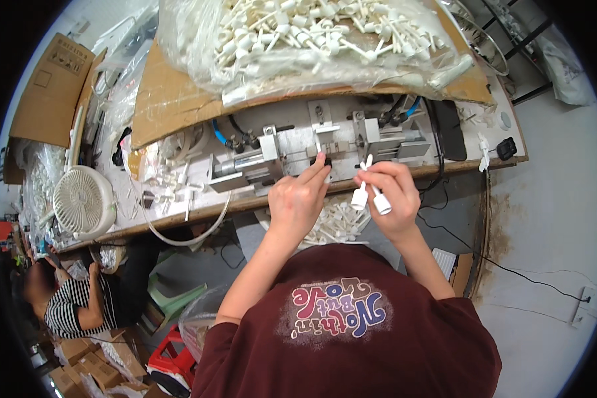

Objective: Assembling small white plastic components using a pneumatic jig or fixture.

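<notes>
My left hand point(298, 202) reaches to the middle of a metal clamping fixture point(331, 147), index and middle fingers stretched out. Its fingertips are at a small white part point(317, 142) standing in the fixture; its thumb is hidden. Just right of it, my right hand point(395, 196) is closed on two white plastic stems with cup-shaped ends point(359, 199). Their cups hang toward me and the thin stems cross at my fingertips. Metal cylinder units flank the fixture, one on the left point(249, 166) and one on the right point(395, 142).
Behind the fixture, a plastic bag of white parts point(278, 33) lies on cardboard point(172, 93). More parts point(338, 222) lie below the bench edge, before my body. At left are a white fan point(85, 202) and a seated person point(76, 298). Black cables point(438, 132) hang at right.
</notes>
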`<state>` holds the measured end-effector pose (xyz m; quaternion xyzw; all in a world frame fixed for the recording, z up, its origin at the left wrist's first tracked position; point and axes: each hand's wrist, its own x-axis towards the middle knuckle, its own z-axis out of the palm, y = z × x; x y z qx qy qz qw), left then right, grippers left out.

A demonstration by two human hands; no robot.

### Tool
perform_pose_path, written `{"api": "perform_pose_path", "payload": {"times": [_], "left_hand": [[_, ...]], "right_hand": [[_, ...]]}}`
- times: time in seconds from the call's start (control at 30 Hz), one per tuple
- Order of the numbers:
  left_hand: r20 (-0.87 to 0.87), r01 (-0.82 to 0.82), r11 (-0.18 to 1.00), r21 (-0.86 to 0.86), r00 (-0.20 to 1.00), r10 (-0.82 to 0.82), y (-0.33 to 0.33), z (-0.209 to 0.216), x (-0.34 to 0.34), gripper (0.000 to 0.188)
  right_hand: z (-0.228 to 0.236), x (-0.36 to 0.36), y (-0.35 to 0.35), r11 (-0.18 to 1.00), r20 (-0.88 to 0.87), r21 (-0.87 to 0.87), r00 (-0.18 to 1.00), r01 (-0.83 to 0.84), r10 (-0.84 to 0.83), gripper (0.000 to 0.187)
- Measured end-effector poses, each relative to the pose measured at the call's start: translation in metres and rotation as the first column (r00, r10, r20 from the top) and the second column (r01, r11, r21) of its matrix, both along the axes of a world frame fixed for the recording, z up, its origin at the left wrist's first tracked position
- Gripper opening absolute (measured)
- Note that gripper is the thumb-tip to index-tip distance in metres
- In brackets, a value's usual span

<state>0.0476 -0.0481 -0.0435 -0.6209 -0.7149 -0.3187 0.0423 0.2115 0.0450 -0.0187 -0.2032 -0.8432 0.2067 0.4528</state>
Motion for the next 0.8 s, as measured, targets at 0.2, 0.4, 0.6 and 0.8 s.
{"api": "perform_pose_path", "payload": {"times": [0.2,0.4,0.6,0.8], "left_hand": [[0.32,0.131,0.989,-0.068,0.942,-0.103,-0.01,0.018,0.0,0.036],[0.652,0.239,0.968,0.077,0.723,-0.231,-0.023,0.05,0.013,0.038],[0.517,0.116,0.987,0.112,0.841,-0.158,-0.025,0.039,0.009,0.033],[0.045,0.031,0.989,0.142,0.998,-0.037,-0.008,0.002,0.001,0.026]], "right_hand": [[-0.006,-0.001,0.003,0.994,0.04,0.109,0.999,-0.004,0.0,0.039],[-0.006,-0.013,-0.006,0.988,0.04,0.145,0.998,-0.047,0.042,0.036],[0.0,-0.019,0.002,0.989,0.056,0.113,0.995,-0.094,0.088,0.037],[0.001,-0.012,-0.001,0.999,0.012,-0.052,1.0,0.011,-0.01,0.027]]}}
